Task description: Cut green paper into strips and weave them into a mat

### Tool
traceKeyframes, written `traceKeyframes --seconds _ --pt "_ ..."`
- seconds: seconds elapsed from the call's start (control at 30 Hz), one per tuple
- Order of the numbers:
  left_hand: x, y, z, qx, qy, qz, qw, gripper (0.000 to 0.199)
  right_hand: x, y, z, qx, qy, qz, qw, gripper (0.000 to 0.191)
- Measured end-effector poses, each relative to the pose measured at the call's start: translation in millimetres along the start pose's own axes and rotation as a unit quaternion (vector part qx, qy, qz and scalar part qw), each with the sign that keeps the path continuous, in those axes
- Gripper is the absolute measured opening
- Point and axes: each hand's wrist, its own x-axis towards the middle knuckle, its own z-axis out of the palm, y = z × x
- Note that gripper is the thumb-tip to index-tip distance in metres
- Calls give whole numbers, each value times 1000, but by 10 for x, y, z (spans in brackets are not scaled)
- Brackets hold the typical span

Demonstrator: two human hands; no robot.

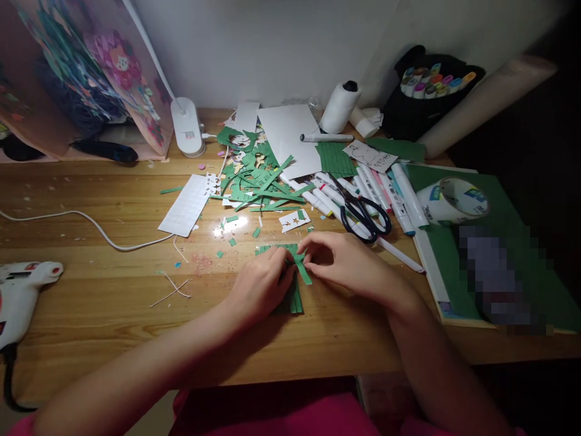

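Near the front middle of the desk, my left hand [258, 284] is closed over a green piece of paper [296, 300] with lengthwise lines, partly covered by the fingers. My right hand [347, 260] has thumb and fingertips bent together around a narrow green paper strip [303, 269], which lies across the larger piece. The fingertips of both hands almost meet there. Just beyond the right hand lie black-handled scissors [363, 218]. A small white card with star-shaped cutouts [294, 221] is a little behind the hands.
A heap of green paper scraps [258, 175] lies behind, beside a white sheet [290, 139] and several markers [399, 200]. A tape roll [454, 200] rests on green sheets at right. At left are a glue gun [27, 297], a white cable [104, 236] and a lamp base [187, 130].
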Motion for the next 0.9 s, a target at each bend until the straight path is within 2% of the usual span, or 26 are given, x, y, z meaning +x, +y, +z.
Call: traceKeyframes --seconds 0.1,0.2,0.3,0.4,0.53,0.7,0.8,0.9 --pt "7 16 -11 -14 -2 0 1000 9 9 -11 -18 -68 -17 -49 996 19" --pt "-10 31 -27 -25 -4 10 1000 11 19 -26 -21 -94 -21 -77 992 22" --pt "-50 46 -51 -33 -13 15 999 7 24 -33 0 -111 -26 -83 990 11" --pt "-90 56 -74 -24 -24 22 999 12 30 -28 27 -126 -22 -92 988 4" --pt "-146 86 -64 36 -32 39 998 13 49 -19 49 -123 -16 -114 986 7" --pt "-283 202 36 174 14 112 978 15 78 -10 59 -129 -10 -114 985 11" --pt "-322 251 88 183 -6 124 975 15 89 -4 67 -143 -9 -110 984 10" --pt "-294 255 104 175 -39 108 978 14 97 2 81 -148 -9 -103 984 8"
